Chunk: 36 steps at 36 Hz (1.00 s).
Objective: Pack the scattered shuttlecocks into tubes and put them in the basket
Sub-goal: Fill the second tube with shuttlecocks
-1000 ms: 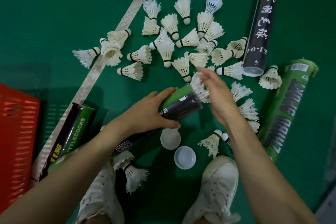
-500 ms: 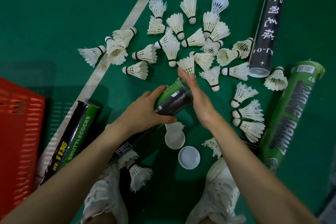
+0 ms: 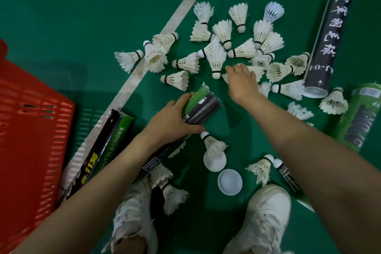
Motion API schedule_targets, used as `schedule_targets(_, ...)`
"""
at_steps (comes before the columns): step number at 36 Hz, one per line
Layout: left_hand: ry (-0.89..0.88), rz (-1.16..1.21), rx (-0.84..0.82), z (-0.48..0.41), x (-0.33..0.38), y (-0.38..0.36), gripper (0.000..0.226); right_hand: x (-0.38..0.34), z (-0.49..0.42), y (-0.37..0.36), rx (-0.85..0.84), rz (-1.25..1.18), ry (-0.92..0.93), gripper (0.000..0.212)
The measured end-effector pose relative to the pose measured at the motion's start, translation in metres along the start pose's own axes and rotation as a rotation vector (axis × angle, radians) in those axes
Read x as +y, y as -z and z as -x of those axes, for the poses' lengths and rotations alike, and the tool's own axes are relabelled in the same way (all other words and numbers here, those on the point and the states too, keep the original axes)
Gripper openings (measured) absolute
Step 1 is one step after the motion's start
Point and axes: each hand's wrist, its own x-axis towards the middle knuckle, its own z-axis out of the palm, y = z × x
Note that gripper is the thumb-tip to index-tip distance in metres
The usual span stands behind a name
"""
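- While the left hand (image 3: 171, 119) clasps the green-black tube (image 3: 203, 107), the right hand (image 3: 242, 82) rests among scattered shuttlecocks (image 3: 243, 49); whether its fingers pinch one cannot be told;
- red basket (image 3: 31, 119) stands at far left

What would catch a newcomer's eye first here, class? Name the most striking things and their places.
White shuttlecocks lie strewn over the green floor, top centre. At the centre the left hand grips a green-and-black tube while the right hand reaches into the shuttlecocks. A red basket fills the left edge.
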Motion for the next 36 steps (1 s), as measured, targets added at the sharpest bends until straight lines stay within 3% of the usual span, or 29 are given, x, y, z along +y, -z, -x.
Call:
schedule_targets(4, -0.031, -0.082, 0.013, 0.004, 0.009, -0.001, 0.097, 0.000, 0.011, -0.008, 0.038, 0.103, 0.021, 0.049)
schedule_targets(7, -0.037, -0.144, 0.008, 0.006, 0.013, -0.001, 0.097, 0.004, 0.019, -0.008, 0.057, 0.032, 0.033, 0.039)
schedule_targets(12, -0.065, -0.212, -0.037, 0.008, 0.021, 0.004, 0.098, 0.009, 0.044, 0.025, 0.220, -0.583, -0.088, 0.025)
schedule_targets(17, -0.107, -0.274, -0.048, 0.012, 0.036, 0.010, 0.098, 0.026, 0.080, 0.063, 0.065, -0.964, -0.095, 0.009)
schedule_targets(21, -0.143, -0.267, -0.080, 0.020, 0.043, 0.008, 0.099, 0.038, 0.102, 0.074, -0.025, -0.931, -0.043, 0.011)
schedule_targets(29, -0.118, -0.229, -0.054, 0.016, 0.038, -0.001, 0.100, 0.047, 0.103, 0.059, 0.016, -1.041, -0.128, 0.023)
schedule_targets(36, -0.099, -0.186, -0.044, 0.007, 0.030, -0.002, 0.101, 0.019, 0.108, 0.042, -0.089, -1.145, -0.100, 0.016)
